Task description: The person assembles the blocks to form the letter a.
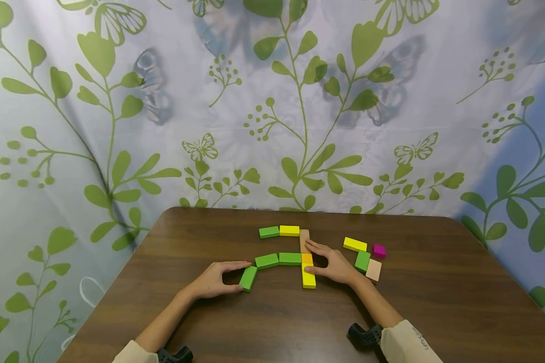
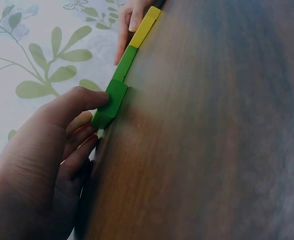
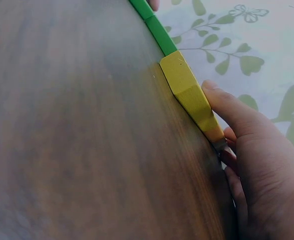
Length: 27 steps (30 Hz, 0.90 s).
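Observation:
In the head view, my left hand pinches a green block between thumb and fingers, at the left end of a curved row. Two more green blocks, one angled and one straight, continue the row to an orange block. My right hand touches a yellow block with its thumb. Its fingers reach onto a plain wooden block behind the orange one. The right wrist view shows the thumb along the yellow block's side, while the other fingertips are partly hidden.
Farther back, a green block and a yellow block meet the wooden block's far end. Right of my right hand lie a yellow block, a green block, a plain block and a magenta block. A patterned curtain hangs behind the table.

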Each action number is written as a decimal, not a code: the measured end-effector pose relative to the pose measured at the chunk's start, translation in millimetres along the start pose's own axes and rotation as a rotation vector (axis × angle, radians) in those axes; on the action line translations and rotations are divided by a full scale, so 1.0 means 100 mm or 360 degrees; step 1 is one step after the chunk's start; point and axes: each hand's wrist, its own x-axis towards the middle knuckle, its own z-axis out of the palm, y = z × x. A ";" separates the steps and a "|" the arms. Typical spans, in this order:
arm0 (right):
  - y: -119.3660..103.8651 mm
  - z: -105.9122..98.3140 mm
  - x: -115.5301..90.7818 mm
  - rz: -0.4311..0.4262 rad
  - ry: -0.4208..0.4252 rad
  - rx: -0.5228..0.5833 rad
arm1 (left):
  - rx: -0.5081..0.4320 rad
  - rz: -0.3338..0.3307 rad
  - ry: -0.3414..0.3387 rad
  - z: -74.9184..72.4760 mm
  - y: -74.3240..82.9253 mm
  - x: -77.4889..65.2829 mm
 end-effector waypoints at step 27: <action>-0.01 0.00 -0.03 -0.0007 -0.0001 -0.0014 | 0.0001 -0.0001 0.0001 0.05 -0.02 -0.02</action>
